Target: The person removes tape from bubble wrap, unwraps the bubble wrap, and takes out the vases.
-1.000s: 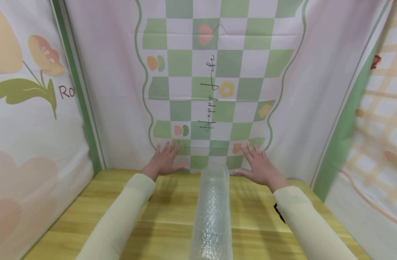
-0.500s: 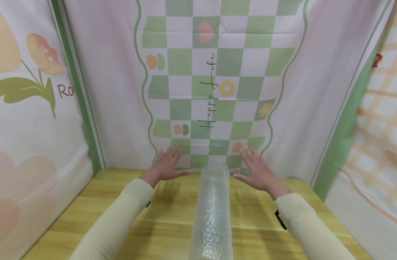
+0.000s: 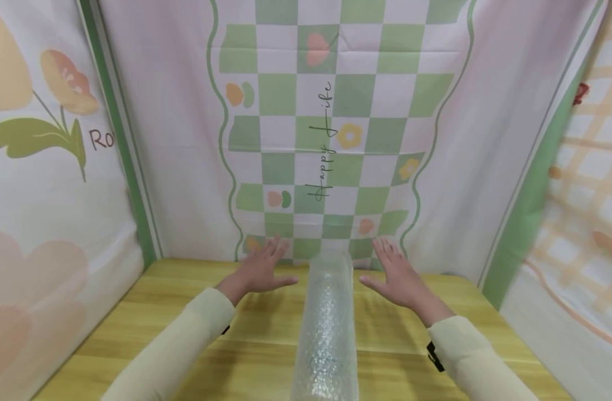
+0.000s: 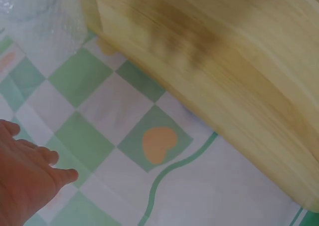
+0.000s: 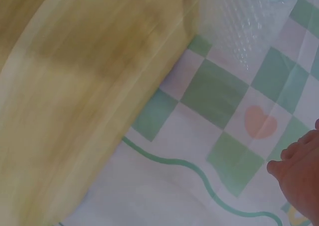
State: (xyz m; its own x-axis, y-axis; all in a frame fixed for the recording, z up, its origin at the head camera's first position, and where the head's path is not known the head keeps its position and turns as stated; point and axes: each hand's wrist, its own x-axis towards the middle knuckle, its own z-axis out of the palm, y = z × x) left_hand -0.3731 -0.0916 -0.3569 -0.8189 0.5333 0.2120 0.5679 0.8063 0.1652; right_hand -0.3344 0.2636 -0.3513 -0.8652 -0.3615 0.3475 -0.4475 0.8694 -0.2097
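Observation:
A long translucent roll, textured like bubble wrap (image 3: 327, 328), lies on the wooden table (image 3: 256, 356), its far end near the back edge. To its left, the left hand (image 3: 260, 270) is spread with straight fingers and holds nothing. On the other side the right hand (image 3: 398, 274) is likewise spread and empty, thumb toward the roll. Neither hand touches the roll. In the left wrist view the left hand (image 4: 30, 178) shows at the lower left, the roll (image 4: 45, 21) at the upper left. The right wrist view has the right hand (image 5: 301, 171) at the right edge and the roll (image 5: 249, 16) above.
A green and white checked cloth (image 3: 343, 167) hangs behind the table's back edge. Floral cloth (image 3: 45, 223) stands along the left side, and orange checked cloth (image 3: 582, 223) along the right. A black band (image 3: 435, 356) shows at the right sleeve.
Both hands have come down and back a little toward the person, away from the hanging cloth, still spread. The roll has stayed in place.

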